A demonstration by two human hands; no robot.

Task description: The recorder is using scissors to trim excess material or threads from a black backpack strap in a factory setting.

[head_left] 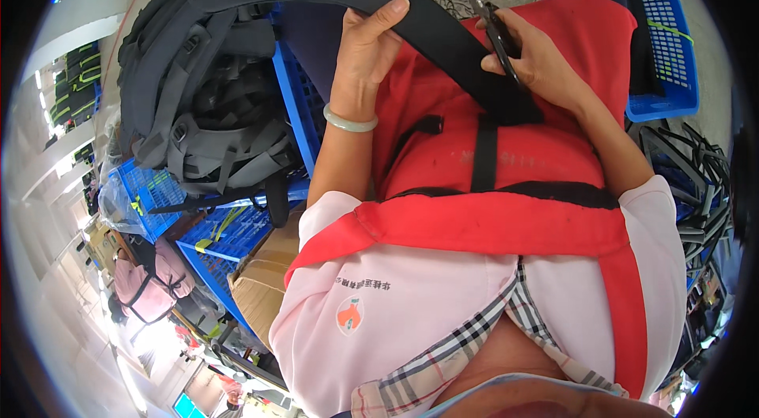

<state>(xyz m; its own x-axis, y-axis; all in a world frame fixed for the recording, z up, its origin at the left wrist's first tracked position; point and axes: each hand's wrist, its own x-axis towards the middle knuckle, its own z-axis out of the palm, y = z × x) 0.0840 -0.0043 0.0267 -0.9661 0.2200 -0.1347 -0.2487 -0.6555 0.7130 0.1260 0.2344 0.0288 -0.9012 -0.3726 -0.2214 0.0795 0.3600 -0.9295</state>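
I see a wide black padded strap (443,31) running across my lap, left hand (365,47) on its left part, right hand (538,62) with small black snips (498,35) on its right. A grey backpack (205,102) lies in the blue plastic crate (296,102) to my left; another blue plastic crate (668,47) sits right.
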